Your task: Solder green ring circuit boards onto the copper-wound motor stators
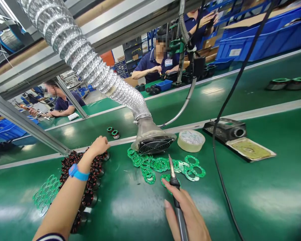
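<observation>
My right hand grips a soldering iron near the bottom edge, its tip pointing up at a heap of green ring-shaped boards. My left hand, a blue band on its wrist, reaches out over a cluster of copper-wound coils. Its fingers are curled down onto the far coils, and what they hold is hidden. More green rings lie to the left of the coils.
A silver flexible duct ends in a fan hood on the green table. A tape roll, a black soldering stand with sponge tray and a black cable lie to the right. Two people work across the conveyor.
</observation>
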Available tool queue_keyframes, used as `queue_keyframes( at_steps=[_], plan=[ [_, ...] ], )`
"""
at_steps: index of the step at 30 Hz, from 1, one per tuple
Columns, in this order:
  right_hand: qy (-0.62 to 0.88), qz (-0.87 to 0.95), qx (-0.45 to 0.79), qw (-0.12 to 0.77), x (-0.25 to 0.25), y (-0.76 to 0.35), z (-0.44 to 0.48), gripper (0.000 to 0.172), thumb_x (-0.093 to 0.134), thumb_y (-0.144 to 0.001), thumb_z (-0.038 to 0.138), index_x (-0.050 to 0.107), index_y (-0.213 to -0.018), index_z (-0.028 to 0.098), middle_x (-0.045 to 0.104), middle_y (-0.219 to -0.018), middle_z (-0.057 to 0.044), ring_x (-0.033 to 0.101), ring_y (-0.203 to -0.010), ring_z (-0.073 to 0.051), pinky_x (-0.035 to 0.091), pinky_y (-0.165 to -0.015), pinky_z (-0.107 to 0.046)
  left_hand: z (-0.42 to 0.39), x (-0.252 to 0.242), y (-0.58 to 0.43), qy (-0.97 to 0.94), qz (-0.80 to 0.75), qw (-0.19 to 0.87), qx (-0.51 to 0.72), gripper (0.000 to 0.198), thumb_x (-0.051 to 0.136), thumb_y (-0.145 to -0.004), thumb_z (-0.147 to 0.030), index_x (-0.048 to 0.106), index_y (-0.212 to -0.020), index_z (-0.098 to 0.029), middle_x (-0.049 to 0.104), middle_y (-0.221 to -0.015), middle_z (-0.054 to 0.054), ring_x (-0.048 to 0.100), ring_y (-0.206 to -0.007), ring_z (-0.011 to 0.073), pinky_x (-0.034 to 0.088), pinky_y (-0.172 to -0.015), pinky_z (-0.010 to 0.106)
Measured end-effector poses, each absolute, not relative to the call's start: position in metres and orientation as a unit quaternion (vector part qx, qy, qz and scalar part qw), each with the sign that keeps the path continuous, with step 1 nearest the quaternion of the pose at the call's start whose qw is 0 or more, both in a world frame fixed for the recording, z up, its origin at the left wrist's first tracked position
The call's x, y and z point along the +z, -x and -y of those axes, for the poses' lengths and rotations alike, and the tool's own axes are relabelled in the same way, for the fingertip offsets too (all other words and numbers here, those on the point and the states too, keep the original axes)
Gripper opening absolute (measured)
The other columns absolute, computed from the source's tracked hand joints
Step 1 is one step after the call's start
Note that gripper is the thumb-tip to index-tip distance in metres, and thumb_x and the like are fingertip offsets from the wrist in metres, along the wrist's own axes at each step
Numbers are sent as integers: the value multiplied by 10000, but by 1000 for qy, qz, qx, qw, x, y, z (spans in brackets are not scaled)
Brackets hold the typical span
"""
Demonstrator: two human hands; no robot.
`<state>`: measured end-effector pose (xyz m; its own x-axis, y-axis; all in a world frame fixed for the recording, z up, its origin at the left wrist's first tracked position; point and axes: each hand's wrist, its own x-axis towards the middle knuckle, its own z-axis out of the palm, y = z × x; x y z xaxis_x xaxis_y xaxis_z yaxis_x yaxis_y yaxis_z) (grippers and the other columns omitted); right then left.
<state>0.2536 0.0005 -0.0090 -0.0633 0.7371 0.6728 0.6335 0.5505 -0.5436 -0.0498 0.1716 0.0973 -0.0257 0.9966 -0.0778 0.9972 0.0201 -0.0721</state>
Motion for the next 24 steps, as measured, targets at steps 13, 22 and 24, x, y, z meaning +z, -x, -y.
queue_keyframes(
  at_steps=[13, 22, 24],
  plan=[
    [493, 661, 124, 551, 10, -254, 2, 251, 453, -930, 220, 504, -1176, 217, 700, -978, -54, 641, -925, -211, 512, -802, -364, -60, 76, -6, -743, -658, -76, -100, 284, 464, -862, -294, 697, -869, -131, 562, -1099, 173, 448, -1132, 350, 388, -903, 455],
    [552, 720, 186, 378, 0, -246, -7, 305, 456, -871, 148, 450, -1171, 201, 663, -1056, -79, 615, -954, -236, 475, -826, -395, 2, 86, -25, -764, -584, 275, 20, 338, 380, -916, -427, 600, -1009, -187, 627, -954, 54, 597, -821, 182, 460, -767, 327],
    [557, 731, 194, 344, 1, -238, -10, 364, 474, -834, 105, 425, -1188, 173, 643, -1066, -100, 601, -966, -235, 476, -831, -383, 3, 82, -16, -753, -553, 355, 27, 360, 452, -883, -384, 488, -1185, -193, 613, -884, 22, 581, -742, 159, 468, -688, 296]
  ],
)
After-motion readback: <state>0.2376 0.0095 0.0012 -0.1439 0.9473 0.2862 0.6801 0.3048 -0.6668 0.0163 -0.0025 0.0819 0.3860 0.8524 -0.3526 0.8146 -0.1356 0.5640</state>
